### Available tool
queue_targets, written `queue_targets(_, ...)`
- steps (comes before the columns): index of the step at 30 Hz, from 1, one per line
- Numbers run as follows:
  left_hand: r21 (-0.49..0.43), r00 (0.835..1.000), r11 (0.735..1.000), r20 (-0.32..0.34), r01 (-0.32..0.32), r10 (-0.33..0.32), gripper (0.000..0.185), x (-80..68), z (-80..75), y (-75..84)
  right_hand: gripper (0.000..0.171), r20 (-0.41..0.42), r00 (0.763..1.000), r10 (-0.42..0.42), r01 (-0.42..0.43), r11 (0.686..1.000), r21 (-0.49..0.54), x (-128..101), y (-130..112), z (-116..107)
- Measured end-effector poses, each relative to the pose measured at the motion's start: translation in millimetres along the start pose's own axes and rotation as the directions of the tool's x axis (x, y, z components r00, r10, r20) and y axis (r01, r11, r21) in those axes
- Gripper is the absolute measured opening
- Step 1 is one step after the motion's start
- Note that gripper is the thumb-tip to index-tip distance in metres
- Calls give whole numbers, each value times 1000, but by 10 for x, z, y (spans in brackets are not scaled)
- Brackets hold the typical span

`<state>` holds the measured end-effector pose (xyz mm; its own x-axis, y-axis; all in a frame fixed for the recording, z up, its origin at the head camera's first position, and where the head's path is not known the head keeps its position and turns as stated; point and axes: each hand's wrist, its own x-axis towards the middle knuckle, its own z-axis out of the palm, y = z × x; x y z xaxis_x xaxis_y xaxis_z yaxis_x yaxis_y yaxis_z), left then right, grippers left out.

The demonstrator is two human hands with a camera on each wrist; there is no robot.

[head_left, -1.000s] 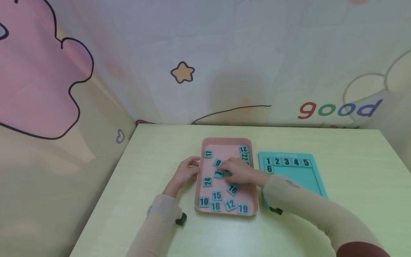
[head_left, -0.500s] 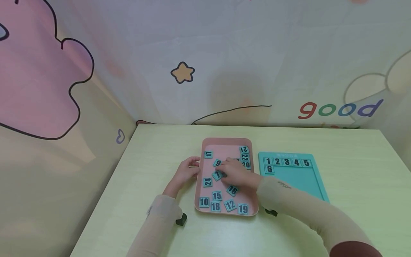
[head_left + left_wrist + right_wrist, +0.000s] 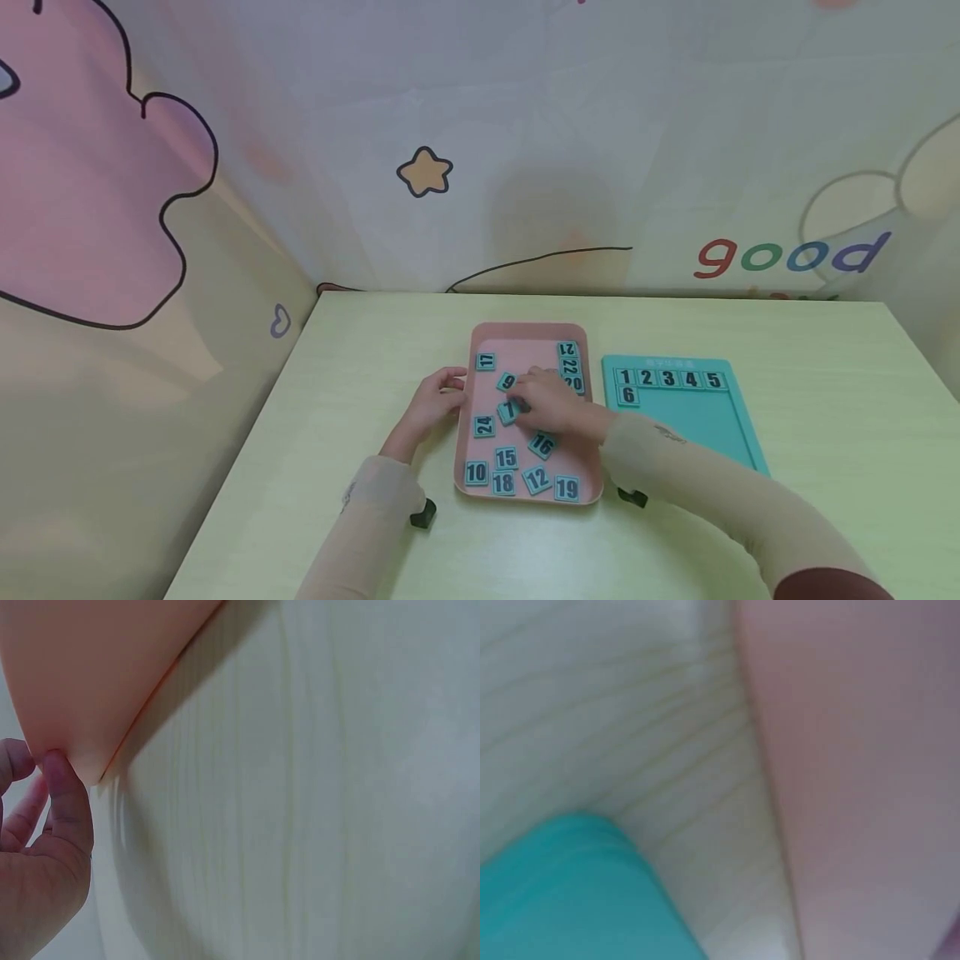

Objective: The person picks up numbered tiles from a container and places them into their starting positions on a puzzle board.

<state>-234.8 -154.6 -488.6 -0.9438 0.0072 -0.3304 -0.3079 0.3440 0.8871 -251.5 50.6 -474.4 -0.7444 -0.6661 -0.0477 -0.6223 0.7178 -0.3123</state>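
A pink tray holds several square blue number tiles, among them the 9 tile, the 24 tile and the 16 tile. My left hand pinches the tray's left edge; the left wrist view shows the thumb and a fingertip at its rim. Over the middle of the tray, my right hand pinches the number 7 tile at its right side with finger and thumb, partly covering tiles there. The right wrist view, blurred, shows the tray's side wall but little of the hand.
To the right of the tray lies a turquoise board, with tiles 1 to 5 along its top row and the 6 tile below the 1. The right forearm crosses its lower part. A printed wall cloth stands behind the table.
My right hand has shifted slightly left, and the 7 tile has turned and slid a little toward me. The 20 tile at the tray's right has come into sight. My left hand stays put.
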Motion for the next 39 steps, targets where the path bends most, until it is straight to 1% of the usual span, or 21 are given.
queue_targets(5, -3, 1000, 1000, 2, -10, 10, 38, 7, -3, -15, 30, -104, 994, -36, 39, 999, 29, -94, 52, -156)
queue_targets(10, -11, 1000, 1000, 2, -5, 5, 38, 9, -3, -13, 31, -162, 986, -30, 33, 999, 17, -212, 135, -359)
queue_targets(15, -8, 1000, 1000, -3, 5, -5, 38, -1, -3, -8, 31, -190, 981, 32, -29, 999, 20, -373, 309, -537)
queue_targets(19, -4, 1000, 1000, -2, 3, -3, 38, 7, 1, -17, 34, -166, 976, 138, -123, 988, 98, -527, 481, -658)
queue_targets(21, -11, 1000, 1000, -1, -5, 5, 39, 14, 4, -24, 36, -148, 969, 199, -181, 975, 126, -602, 574, -693)
queue_targets(24, -23, 1000, 1000, 4, -20, 20, 41, 18, 10, -31, 38, -133, 956, 262, -244, 960, 135, -710, 727, -703)
queue_targets(26, -32, 1000, 999, 7, -24, 24, 42, 15, 8, -28, 39, -131, 952, 276, -259, 957, 131, -780, 832, -695)
queue_targets(30, -46, 1000, 999, 20, -23, 24, 43, -28, -6, 23, 38, -135, 952, 275, -258, 957, 133, -925, 1006, -669)
queue_targets(36, -31, 999, 999, 33, -21, 22, 45, -171, -20, 177, 36, -131, 952, 277, -259, 956, 139, -1090, 1195, -583)
queue_targets(39, -33, 999, 999, 34, -17, 18, 44, -163, -20, 170, 35, -129, 954, 270, -254, 959, 127, -1142, 1257, -532)
